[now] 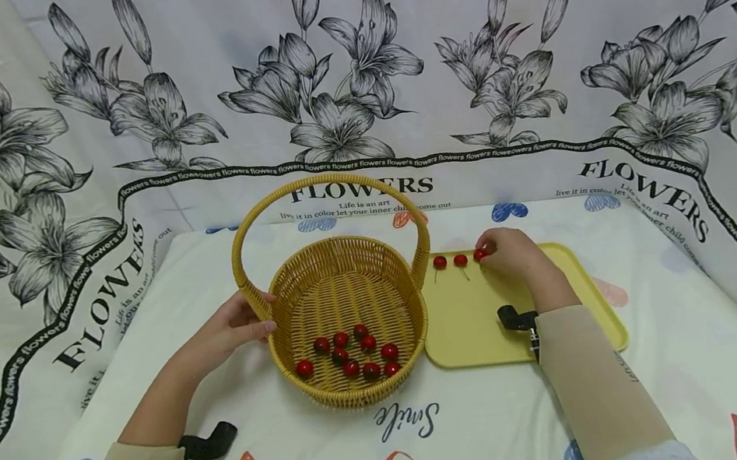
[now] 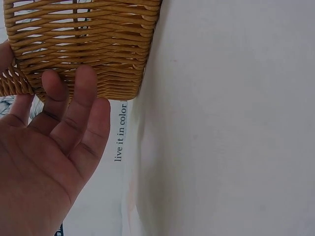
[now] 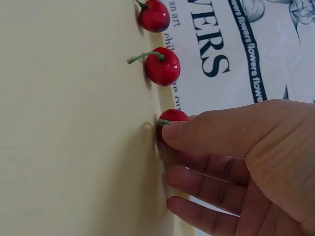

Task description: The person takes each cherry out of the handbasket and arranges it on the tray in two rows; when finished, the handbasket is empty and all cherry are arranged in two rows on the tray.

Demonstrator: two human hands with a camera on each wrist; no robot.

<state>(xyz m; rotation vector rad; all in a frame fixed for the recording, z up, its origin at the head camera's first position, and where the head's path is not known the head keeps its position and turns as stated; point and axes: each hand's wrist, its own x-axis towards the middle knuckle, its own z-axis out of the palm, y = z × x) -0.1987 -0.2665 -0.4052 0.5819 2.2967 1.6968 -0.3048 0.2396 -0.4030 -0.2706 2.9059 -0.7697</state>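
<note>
While pinched in right hand [image 1: 513,255], one cherry [image 3: 175,115] of three — left hand [image 1: 237,325] round basket [image 1: 357,397] of ten

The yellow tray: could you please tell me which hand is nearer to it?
Right. The right hand is at the far edge of the yellow tray, pinching a cherry; the left hand is at the basket, on the side away from the tray.

Basket [image 1: 341,285] – rough woven wicker; cherries [image 3: 163,69] – glossy, smooth; tray [image 1: 467,326] smooth, matt, plastic-looking.
</note>
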